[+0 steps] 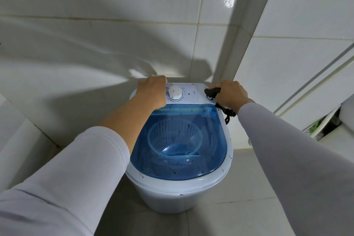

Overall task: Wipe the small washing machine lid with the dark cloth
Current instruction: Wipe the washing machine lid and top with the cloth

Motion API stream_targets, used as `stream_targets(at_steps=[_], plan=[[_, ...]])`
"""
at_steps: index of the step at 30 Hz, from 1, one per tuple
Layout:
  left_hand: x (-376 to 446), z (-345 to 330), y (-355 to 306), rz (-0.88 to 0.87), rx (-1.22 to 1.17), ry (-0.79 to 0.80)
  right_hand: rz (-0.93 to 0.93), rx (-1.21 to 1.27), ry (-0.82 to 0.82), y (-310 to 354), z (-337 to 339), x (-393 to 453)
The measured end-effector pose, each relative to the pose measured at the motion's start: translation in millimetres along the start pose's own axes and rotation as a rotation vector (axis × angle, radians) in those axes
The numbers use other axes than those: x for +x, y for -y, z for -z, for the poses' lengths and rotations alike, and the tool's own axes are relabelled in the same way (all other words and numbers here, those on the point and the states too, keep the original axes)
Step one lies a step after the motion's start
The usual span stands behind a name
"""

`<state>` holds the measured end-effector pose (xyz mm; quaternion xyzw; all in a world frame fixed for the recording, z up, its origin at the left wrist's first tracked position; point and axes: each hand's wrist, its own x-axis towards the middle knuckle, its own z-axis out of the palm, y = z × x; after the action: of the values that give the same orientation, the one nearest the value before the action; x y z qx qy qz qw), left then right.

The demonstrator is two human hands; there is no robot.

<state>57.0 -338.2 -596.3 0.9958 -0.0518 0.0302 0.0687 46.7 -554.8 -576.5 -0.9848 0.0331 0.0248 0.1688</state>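
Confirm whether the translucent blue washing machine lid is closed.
Yes, the translucent blue lid lies flat inside the white machine rim, closed over the basket, with dark specks scattered across its surface.

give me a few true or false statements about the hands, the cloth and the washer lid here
1. The right hand grips a dark cloth at the back right corner of the machine. True.
2. The blue lid is lifted fully open. False: it lies shut over the tub, and the white basket shows through it.
3. Small dark specks dot the lid. True.
4. The left hand holds the cloth. False: it holds no cloth and rests closed on the back left edge, beside the white dial.
5. The cloth is spread flat across the middle of the lid. False: it is bunched in the right hand near the control panel, with part hanging off the side.
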Motion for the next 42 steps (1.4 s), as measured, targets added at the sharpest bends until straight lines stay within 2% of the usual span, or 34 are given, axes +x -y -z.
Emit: stream_targets(at_steps=[9, 14, 21, 27, 42], plan=[[-10.9, -0.1, 1.4, 0.006, -0.144, -0.004, -0.012, 0.03, 0.059, -19.0, -0.5, -29.1], [-33.7, -2.4, 3.7, -0.001, -0.231, -0.076, -0.013, -0.03, 0.063, -14.7, 1.1, -44.8], [-65.3, 12.5, 5.1, -0.025, -0.155, 0.122, -0.024, 0.0, 0.079, -15.4, 1.6, -70.0], [-86.7, 21.6, 7.2, 0.003, -0.119, 0.229, -0.052, 0.005, 0.079, -18.5, 0.1, -93.5], [-108.3, 9.8, -7.3, 0.049, -0.031, 0.162, -0.112, 0.051, 0.098, -23.2, -4.0, -141.4]])
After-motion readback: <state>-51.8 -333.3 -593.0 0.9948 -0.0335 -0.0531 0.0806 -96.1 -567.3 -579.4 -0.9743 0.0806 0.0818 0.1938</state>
